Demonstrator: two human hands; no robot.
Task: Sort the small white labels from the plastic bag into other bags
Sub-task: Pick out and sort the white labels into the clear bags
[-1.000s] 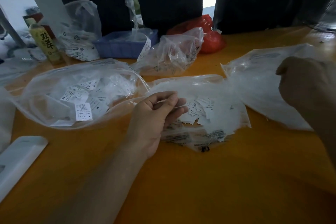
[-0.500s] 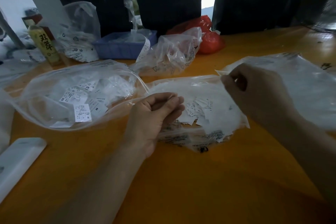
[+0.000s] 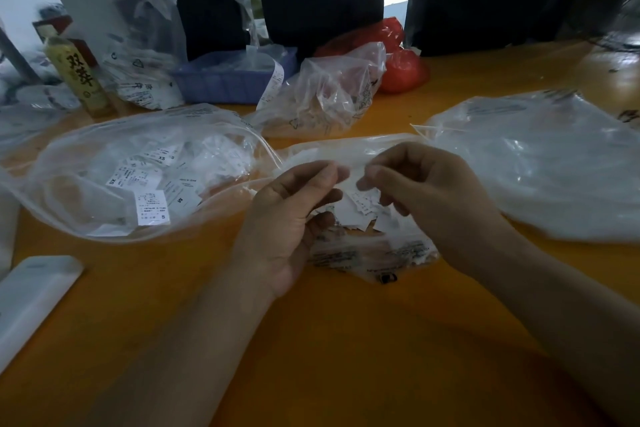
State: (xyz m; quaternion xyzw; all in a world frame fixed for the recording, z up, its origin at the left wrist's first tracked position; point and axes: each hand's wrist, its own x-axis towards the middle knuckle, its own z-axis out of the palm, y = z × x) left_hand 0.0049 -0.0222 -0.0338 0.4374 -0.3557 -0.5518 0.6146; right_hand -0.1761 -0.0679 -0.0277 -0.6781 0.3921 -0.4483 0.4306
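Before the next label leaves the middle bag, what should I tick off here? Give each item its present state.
1. Both hands at the middle bag: ok, left hand and right hand are over it.
2. A single label pinched: cannot tell, fingers are blurred.
3. Labels left to sort: ok.
4. Left bag mouth open: ok.
5. Size marks readable there: ok, XS, S, M.
6. Right bag open: cannot tell.
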